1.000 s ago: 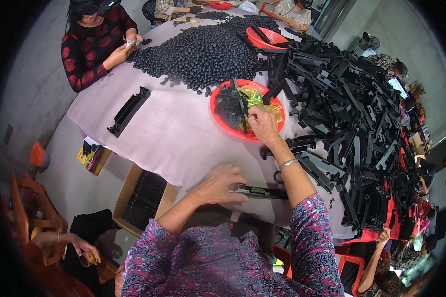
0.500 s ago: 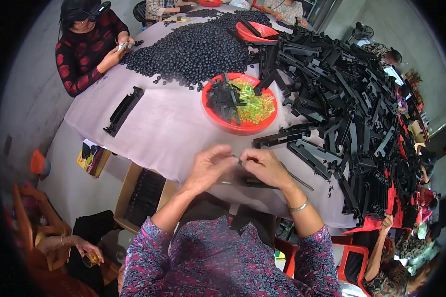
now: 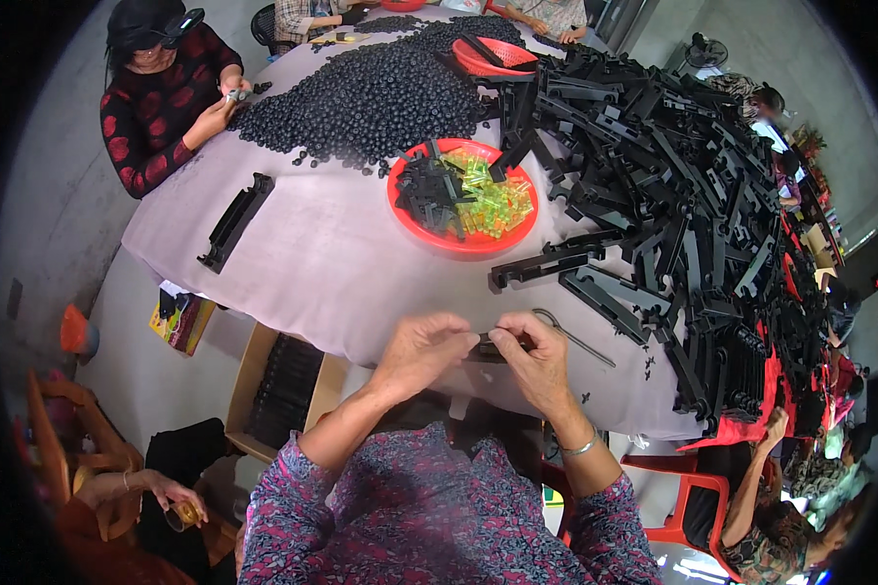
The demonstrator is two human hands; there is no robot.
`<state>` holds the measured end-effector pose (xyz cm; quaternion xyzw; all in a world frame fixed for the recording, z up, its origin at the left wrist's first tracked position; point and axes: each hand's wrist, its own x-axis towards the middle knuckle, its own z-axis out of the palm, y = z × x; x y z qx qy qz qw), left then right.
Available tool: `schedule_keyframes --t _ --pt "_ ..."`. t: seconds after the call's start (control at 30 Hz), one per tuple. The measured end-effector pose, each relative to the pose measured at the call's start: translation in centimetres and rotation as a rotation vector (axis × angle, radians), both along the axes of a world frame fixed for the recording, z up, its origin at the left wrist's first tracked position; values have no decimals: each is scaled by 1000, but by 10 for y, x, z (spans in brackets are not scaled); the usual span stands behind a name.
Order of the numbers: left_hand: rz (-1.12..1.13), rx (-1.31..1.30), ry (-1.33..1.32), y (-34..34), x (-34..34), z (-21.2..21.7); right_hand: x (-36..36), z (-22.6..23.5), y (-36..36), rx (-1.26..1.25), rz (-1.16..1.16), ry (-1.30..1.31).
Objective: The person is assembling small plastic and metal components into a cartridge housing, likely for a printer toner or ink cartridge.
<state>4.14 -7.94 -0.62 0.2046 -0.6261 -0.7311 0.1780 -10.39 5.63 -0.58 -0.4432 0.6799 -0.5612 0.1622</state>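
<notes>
In the head view, the left hand (image 3: 421, 356) and the right hand (image 3: 535, 363) meet at the lower centre of the frame, near the table's front edge. Thumbs and fingers are pinched narrow, with a small dark piece (image 3: 485, 338) between the two sets of fingertips. Just under it, mostly hidden by the hands, is a dark bar (image 3: 478, 355).

The work looks partway through: the piece is in the fingers, not laid down. Dark bars (image 3: 285, 390) fill a cardboard box (image 3: 331, 392) at lower left, perhaps finished ones, while a big heap of black bars (image 3: 654, 180) at right seems left to handle. The red bowl (image 3: 458, 250) above the hands has plenty of black strips (image 3: 427, 195) and yellow-green pieces (image 3: 498, 202).

The small piece seems to run left to right, though it is too small to tell which end leads. The bar below appears to lie sideways too; its ends are covered. A lone bar (image 3: 236, 222) at left slants from lower left to upper right.
</notes>
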Motion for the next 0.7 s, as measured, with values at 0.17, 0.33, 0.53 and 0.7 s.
schedule_keyframes --t 0.17,0.33,0.53,0.7 --pt "-27 9 27 6 -1 -4 9 -7 4 -169 -61 -412" --pt "8 -6 21 11 -1 -5 9 -7 12 -90 -70 -697" --pt "-18 -58 27 10 2 4 6 2 19 41 -40 -688" --pt "-92 -69 -41 3 5 1 -6 4 30 91 -46 -690"
